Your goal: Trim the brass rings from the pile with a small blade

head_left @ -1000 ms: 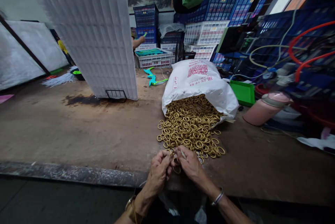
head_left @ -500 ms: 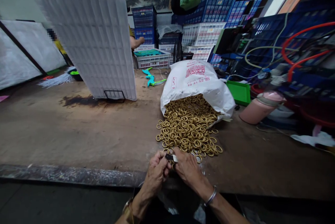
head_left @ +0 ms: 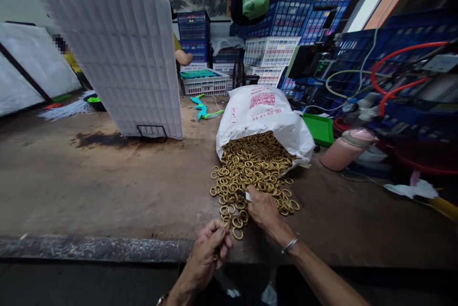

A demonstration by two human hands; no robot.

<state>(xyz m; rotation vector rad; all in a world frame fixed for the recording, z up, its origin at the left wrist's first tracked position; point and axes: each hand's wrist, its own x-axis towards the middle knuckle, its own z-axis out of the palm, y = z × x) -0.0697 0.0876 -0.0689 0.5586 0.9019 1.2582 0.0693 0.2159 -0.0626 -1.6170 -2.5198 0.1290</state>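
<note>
Gold-coloured rings (head_left: pixel 246 172) spill in a heap from the mouth of a white sack (head_left: pixel 246 120) onto the table. My right hand (head_left: pixel 266 210) is closed around a small flat tool (head_left: pixel 244 195), black at the tip and white nearer the fingers. That tip is over the front of the heap. Lower and to the left, at the table's front edge, my left hand (head_left: pixel 211 248) pinches what looks like a gold ring (head_left: pixel 226 225), mostly covered by the fingers. A few loose rings lie just beyond those fingertips.
A tall white ribbed panel (head_left: pixel 121 67) stands in a black wire stand (head_left: pixel 152 131) at left. Behind it a person's arm (head_left: pixel 184 57) shows. Right of the sack are a green tray (head_left: pixel 318 129) and a pink bottle (head_left: pixel 347 149). Stacked crates (head_left: pixel 272 50) line the back.
My hands have moved apart. The right one has gone forward and right with the tool, over the rings; the left has dropped slightly nearer me. The view has shifted a little.
</note>
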